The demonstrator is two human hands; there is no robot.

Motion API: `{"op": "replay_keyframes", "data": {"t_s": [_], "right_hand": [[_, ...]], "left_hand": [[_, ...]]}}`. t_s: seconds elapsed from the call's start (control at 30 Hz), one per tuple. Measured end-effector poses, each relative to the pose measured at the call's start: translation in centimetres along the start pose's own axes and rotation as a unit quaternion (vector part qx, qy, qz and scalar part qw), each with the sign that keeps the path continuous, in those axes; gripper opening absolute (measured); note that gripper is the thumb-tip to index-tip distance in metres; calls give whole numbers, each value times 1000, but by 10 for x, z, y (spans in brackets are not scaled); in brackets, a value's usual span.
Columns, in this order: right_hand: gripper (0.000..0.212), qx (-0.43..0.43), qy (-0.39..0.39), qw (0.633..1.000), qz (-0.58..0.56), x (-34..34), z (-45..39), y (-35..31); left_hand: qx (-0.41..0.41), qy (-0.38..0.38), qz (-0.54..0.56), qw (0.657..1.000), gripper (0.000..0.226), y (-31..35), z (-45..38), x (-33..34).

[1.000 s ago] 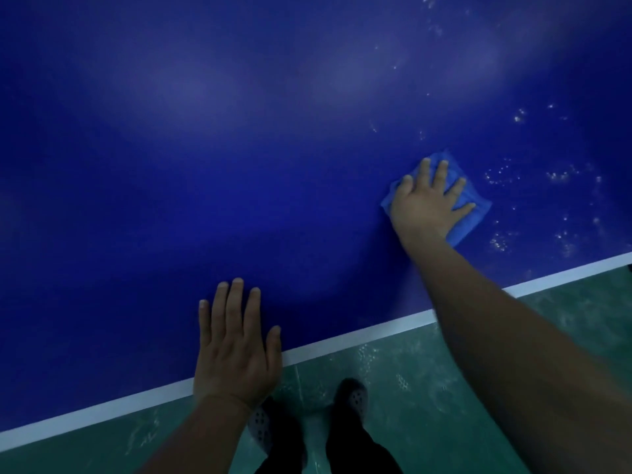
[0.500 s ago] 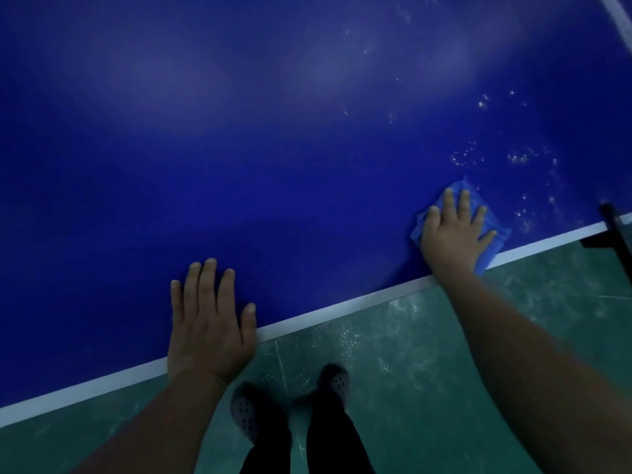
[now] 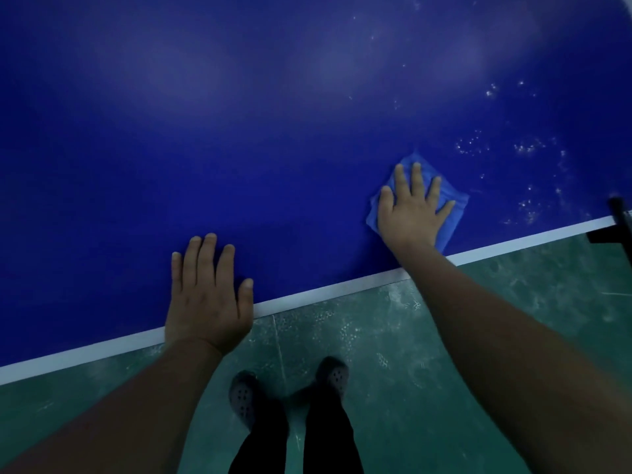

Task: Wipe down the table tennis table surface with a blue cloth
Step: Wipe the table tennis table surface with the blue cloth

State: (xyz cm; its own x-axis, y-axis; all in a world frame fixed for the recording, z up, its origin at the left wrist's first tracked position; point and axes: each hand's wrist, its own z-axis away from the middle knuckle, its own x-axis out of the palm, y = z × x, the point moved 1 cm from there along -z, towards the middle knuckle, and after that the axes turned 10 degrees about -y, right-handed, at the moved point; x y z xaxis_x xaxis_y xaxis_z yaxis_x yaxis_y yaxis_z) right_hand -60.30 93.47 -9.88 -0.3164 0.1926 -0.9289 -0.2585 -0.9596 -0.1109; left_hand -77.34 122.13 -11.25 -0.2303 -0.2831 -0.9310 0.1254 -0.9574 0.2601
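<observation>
The dark blue table tennis table point(image 3: 273, 148) fills the upper view, with a white line point(image 3: 325, 294) along its near edge. My right hand point(image 3: 412, 210) lies flat with spread fingers on a folded blue cloth point(image 3: 453, 213), pressing it onto the surface close to the near edge. My left hand point(image 3: 207, 295) rests palm down on the table at the edge, fingers apart, holding nothing. White specks and droplets point(image 3: 526, 147) dot the surface to the right of the cloth.
Green floor point(image 3: 444, 336) lies below the table edge, with my two dark shoes point(image 3: 290, 388) and dark trouser legs on it. A black bracket point(image 3: 619, 224) sticks out at the table's right edge.
My right hand slid the cloth toward the near edge, then slightly back up and away from it. The view shifted, and my left hand stayed planted at the edge.
</observation>
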Motion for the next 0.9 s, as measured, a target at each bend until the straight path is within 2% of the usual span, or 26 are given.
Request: {"op": "replay_keyframes", "data": {"t_s": [0.03, 0.07, 0.1, 0.17, 0.2, 0.23, 0.27, 0.3, 0.37, 0.43, 0.5, 0.63, 0.73, 0.9], "right_hand": [[57, -18, -2, 1000, 14, 4, 8, -18], [57, -78, -3, 996, 48, 13, 23, -35], [58, -174, -7, 981, 86, 24, 45, -49], [58, -383, -44, 905, 179, 46, 96, -51], [58, -445, -48, 870, 207, 50, 106, -38], [57, -469, -47, 857, 208, 46, 102, -20], [58, -449, -29, 870, 203, 40, 89, -3], [59, -395, -15, 898, 192, 32, 73, 13], [65, -235, -19, 961, 147, 14, 42, 34], [67, -140, -28, 983, 114, 8, 32, 33], [67, -169, -25, 977, 126, 13, 41, 11], [59, -320, -34, 932, 168, 27, 61, -26], [57, -356, -46, 915, 182, 23, 50, -28], [56, -443, -59, 867, 220, 8, 2, -42]], "left_hand": [[2, 2, 1, 1000, 66, 0, 0, 0], [4, 4, 0, 1000, 66, -1, 0, 0], [6, 7, -1, 1000, 65, -1, 0, 0], [11, 16, 2, 1000, 64, -2, 0, 0], [14, 22, 7, 1000, 64, -2, 0, 0], [17, 25, 13, 999, 64, -2, 0, -1], [18, 24, 18, 999, 65, -2, 0, -2], [18, 23, 22, 999, 65, -2, 1, -2], [21, 22, 31, 999, 68, -3, 2, -4], [26, 17, 46, 998, 70, -4, 3, -6], [25, 15, 59, 998, 70, -3, 2, -9], [11, 14, 75, 997, 66, -3, 1, -9], [3, 37, 93, 995, 58, 2, -7, -11], [9, 67, 99, 993, 52, 17, -57, -22]]}}
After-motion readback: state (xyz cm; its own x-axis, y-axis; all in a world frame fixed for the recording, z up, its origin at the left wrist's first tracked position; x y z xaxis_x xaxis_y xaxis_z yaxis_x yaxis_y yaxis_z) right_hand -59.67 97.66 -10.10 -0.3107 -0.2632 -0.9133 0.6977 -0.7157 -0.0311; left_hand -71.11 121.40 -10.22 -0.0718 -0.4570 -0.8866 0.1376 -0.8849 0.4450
